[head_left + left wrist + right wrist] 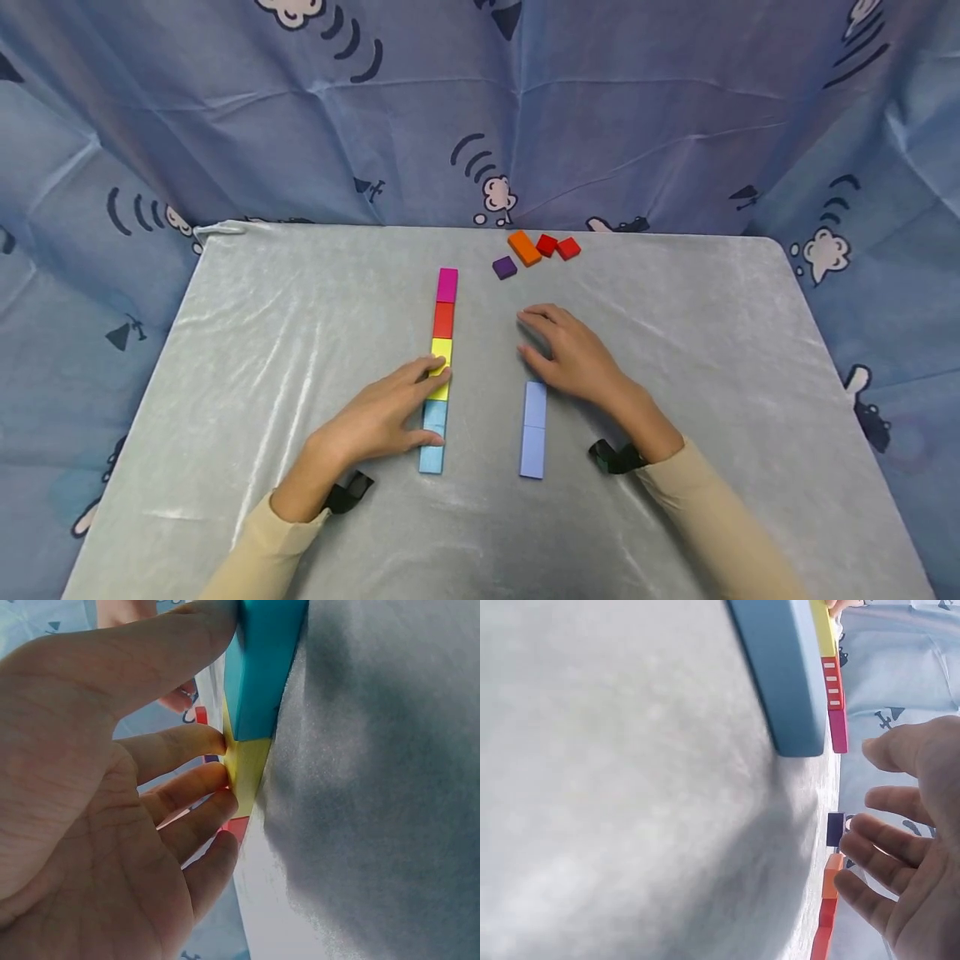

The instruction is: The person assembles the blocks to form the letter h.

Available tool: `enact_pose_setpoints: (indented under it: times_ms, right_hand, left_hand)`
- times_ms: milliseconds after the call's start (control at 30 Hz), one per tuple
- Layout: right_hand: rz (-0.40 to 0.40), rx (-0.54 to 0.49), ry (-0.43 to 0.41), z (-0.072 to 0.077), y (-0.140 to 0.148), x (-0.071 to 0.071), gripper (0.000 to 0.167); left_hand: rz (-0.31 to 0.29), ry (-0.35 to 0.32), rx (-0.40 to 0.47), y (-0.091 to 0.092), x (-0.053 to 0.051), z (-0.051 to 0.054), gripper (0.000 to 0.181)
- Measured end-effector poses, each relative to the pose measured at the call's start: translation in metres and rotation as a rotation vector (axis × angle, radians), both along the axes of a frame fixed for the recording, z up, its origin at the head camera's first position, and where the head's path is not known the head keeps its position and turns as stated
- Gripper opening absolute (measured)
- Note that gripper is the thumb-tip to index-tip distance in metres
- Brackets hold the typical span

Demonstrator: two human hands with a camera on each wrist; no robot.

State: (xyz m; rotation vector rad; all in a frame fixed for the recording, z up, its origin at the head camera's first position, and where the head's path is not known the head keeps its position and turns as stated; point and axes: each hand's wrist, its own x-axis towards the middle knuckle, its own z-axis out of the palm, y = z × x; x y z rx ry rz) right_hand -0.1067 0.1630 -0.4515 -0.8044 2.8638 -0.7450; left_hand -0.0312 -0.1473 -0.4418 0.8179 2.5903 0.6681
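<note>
My left hand (378,421) lies over a straight row of blocks, its fingertips touching the yellow part (439,390) and its thumb at the light blue part (431,460). Beyond the fingers the row continues with a red block (443,321) and a magenta block (447,285). In the left wrist view the fingers are spread loosely along the side of the yellow block (249,772). My right hand (577,358) hovers with relaxed fingers and holds nothing. Just nearer than it, two periwinkle blocks (533,452) lie end to end, parallel to the long row.
At the back of the grey cloth-covered table (300,283) lie a purple block (505,267), an orange block (524,248) and two red blocks (568,248). A blue patterned curtain (420,125) hangs behind and at both sides.
</note>
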Motion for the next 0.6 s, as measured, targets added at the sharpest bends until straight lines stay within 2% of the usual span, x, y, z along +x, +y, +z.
enact_pose_setpoints:
  times_ms: [300,600]
  right_hand:
    - [-0.035,-0.021,-0.044,0.002,-0.003,-0.021,0.056]
    - [-0.065,-0.074,-0.127,0.002,-0.013,-0.041,0.057]
  left_hand:
    - [0.004,-0.003,0.003,0.0,0.001,0.0,0.091]
    - [-0.005,0.015,0.008,-0.001,0.001,0.0,0.091]
